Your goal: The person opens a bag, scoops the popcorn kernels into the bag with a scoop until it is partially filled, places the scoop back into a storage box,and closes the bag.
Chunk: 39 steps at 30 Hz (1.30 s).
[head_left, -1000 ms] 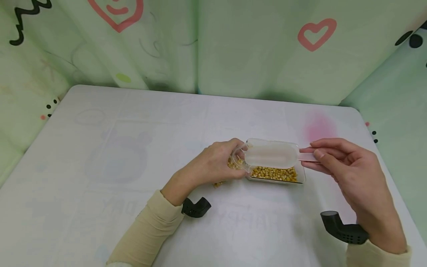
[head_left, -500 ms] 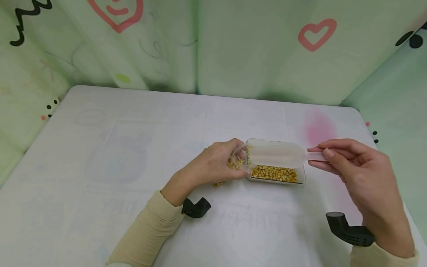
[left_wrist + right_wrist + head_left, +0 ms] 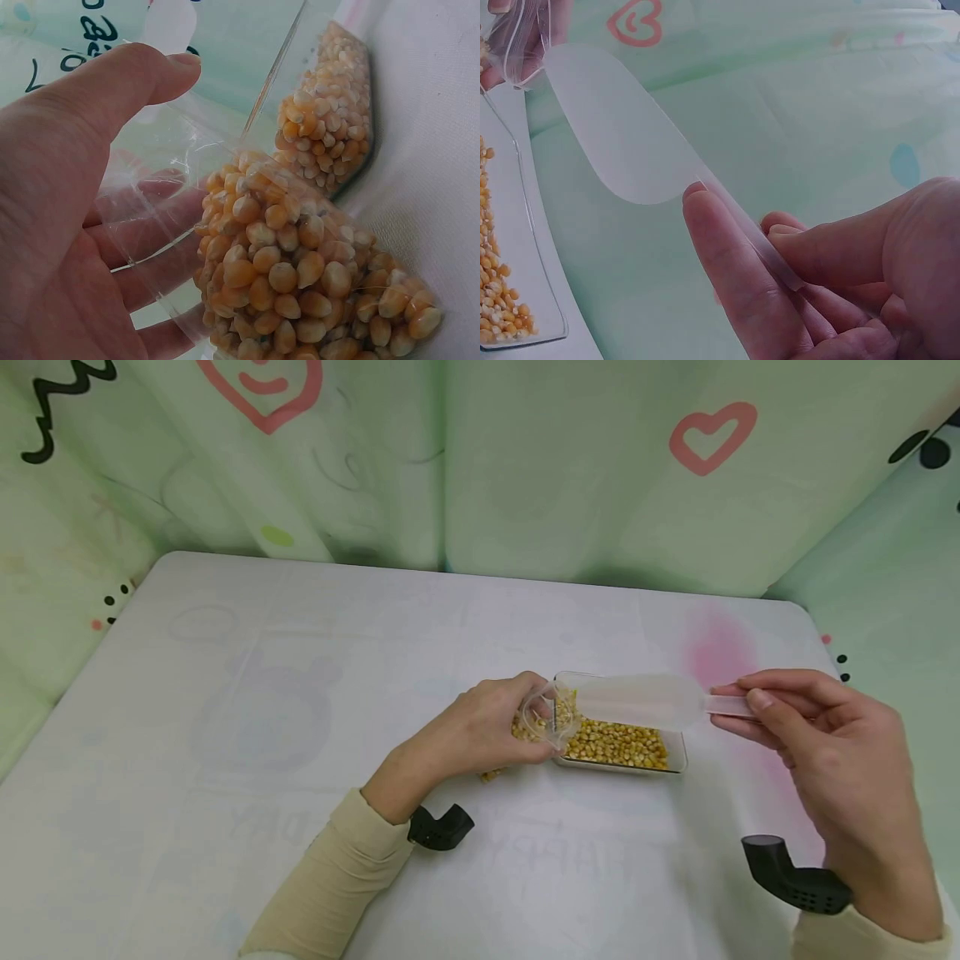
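Observation:
My left hand (image 3: 480, 720) curls round the mouth of a clear plastic bag (image 3: 277, 262) bulging with yellow corn kernels. A translucent white scoop (image 3: 637, 700) is held level above a clear rectangular box (image 3: 678, 750), its front end at the bag's mouth. Thumb and fingers of my right hand (image 3: 847, 743) pinch the scoop's thin handle (image 3: 754, 244). The scoop's inside cannot be made out. Corn kernels (image 3: 615, 745) cover the box's floor, partly hidden under the scoop. In the head view, my left hand covers most of the bag.
The box stands on a white-covered table (image 3: 337, 860), just right of the bag. Green curtains (image 3: 555, 477) with printed hearts hang behind the table and at both sides. A black wrist mount (image 3: 798, 881) sticks out from my right wrist.
My right hand has drawn the scoop to the right, away from the bag's mouth, and the scoop has tilted somewhat. More kernels in the box are uncovered. My left hand keeps its place.

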Each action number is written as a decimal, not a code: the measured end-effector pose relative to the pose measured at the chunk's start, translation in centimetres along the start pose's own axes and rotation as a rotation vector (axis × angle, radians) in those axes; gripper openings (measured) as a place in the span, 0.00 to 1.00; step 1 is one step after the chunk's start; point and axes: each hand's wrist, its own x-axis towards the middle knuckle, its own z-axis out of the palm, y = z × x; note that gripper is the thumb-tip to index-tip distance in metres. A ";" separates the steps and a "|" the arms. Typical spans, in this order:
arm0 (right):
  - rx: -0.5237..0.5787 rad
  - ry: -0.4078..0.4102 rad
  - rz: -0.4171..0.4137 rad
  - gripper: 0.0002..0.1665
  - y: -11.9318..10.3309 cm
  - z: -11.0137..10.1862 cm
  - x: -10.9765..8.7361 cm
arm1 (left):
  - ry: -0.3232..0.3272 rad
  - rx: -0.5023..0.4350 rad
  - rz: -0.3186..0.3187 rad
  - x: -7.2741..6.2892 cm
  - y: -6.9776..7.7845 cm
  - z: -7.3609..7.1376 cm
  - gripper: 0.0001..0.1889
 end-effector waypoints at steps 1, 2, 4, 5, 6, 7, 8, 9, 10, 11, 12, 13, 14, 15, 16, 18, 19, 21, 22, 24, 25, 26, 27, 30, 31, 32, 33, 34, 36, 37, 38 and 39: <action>0.007 0.006 0.000 0.18 0.0 -0.1 0.0 | -0.001 0.001 0.000 0.0 0.0 0.0 0.25; 0.011 0.012 0.001 0.18 0.1 -0.2 0.0 | -0.002 0.001 0.000 0.0 0.0 0.0 0.25; 0.006 0.025 0.003 0.18 0.1 -0.3 0.1 | -0.003 0.003 0.000 0.0 0.0 0.0 0.25; -0.001 0.032 0.006 0.18 0.1 -0.4 0.1 | -0.004 0.004 0.000 0.0 0.0 0.0 0.25; -0.006 0.039 0.010 0.18 0.1 -0.4 0.1 | -0.005 0.004 0.000 0.0 0.0 0.0 0.25; -0.014 0.045 0.014 0.18 0.2 -0.5 0.1 | -0.006 0.006 0.000 0.0 0.0 0.0 0.25; -0.021 0.050 0.017 0.18 0.2 -0.5 0.2 | -0.007 0.008 -0.001 0.0 0.0 0.0 0.25; -0.032 0.055 0.018 0.18 0.2 -0.5 0.2 | -0.007 0.009 0.001 0.0 0.0 0.0 0.25; -0.045 0.059 0.024 0.17 0.2 -0.6 0.3 | -0.008 0.010 0.001 0.0 0.0 0.0 0.25; -0.057 0.060 0.033 0.17 0.3 -0.7 0.3 | -0.008 0.010 0.000 0.0 0.1 0.0 0.25; -0.075 0.062 0.045 0.17 0.3 -0.7 0.4 | -0.008 0.011 -0.001 0.0 0.1 -0.1 0.25; -0.090 0.060 0.057 0.17 0.3 -0.8 0.4 | -0.008 0.010 -0.001 0.0 0.1 -0.1 0.26; -0.114 0.056 0.072 0.17 0.4 -0.9 0.5 | -0.009 0.009 -0.002 -0.1 0.1 -0.1 0.26; -0.148 0.048 0.086 0.16 0.5 -0.9 0.5 | -0.009 0.007 -0.003 -0.1 0.1 -0.1 0.26; -0.203 0.041 0.103 0.16 0.5 -1.0 0.6 | -0.008 0.005 -0.005 -0.1 0.1 -0.1 0.26; -0.320 0.017 0.122 0.14 0.7 -1.0 0.7 | -0.009 0.005 -0.007 -0.1 0.1 -0.1 0.26; -0.378 0.002 0.129 0.13 0.9 -0.9 0.7 | -0.008 0.004 -0.008 -0.1 0.1 -0.1 0.26; -0.521 -0.028 0.136 0.12 1.1 -0.9 0.8 | -0.008 0.005 -0.011 -0.1 0.1 -0.1 0.26; -0.579 -0.040 0.136 0.11 1.2 -0.8 0.9 | -0.009 0.004 -0.011 -0.1 0.1 -0.1 0.26; -0.645 -0.063 0.132 0.11 1.3 -0.7 0.9 | -0.008 0.007 -0.009 -0.1 0.1 -0.1 0.26; -0.657 -0.071 0.135 0.11 1.4 -0.7 0.9 | -0.007 0.005 -0.005 -0.1 0.1 -0.1 0.26; -0.672 -0.078 0.133 0.11 1.4 -0.7 0.9 | -0.004 0.002 -0.004 -0.1 0.1 -0.2 0.26; -0.675 -0.082 0.128 0.11 1.4 -0.6 0.9 | 0.000 0.000 -0.001 -0.1 0.0 -0.2 0.26; -0.670 -0.087 0.115 0.12 1.4 -0.5 0.9 | 0.014 -0.010 0.003 -0.1 0.0 -0.4 0.26; -0.661 -0.088 0.117 0.12 1.4 -0.5 0.9 | 0.017 -0.017 0.004 -0.1 0.0 -0.4 0.26; -0.660 -0.088 0.113 0.12 1.4 -0.4 0.9 | 0.022 -0.021 0.004 -0.1 -0.1 -0.4 0.26; -0.647 -0.088 0.110 0.13 1.4 -0.4 0.9 | 0.025 -0.024 0.007 -0.1 -0.1 -0.5 0.26; -0.615 -0.088 0.112 0.13 1.4 -0.4 0.9 | 0.030 -0.030 0.010 -0.1 -0.1 -0.5 0.26; -0.529 -0.090 0.119 0.14 1.3 -0.3 0.9 | 0.040 -0.038 0.021 -0.1 -0.1 -0.6 0.25; -0.489 -0.095 0.122 0.15 1.2 -0.3 0.9 | 0.047 -0.045 0.027 -0.1 -0.1 -0.7 0.25; -0.455 -0.100 0.123 0.16 1.2 -0.3 0.9 | 0.055 -0.051 0.033 -0.1 -0.1 -0.7 0.24; -0.425 -0.105 0.128 0.17 1.1 -0.3 0.8 | 0.060 -0.057 0.039 -0.1 -0.1 -0.8 0.24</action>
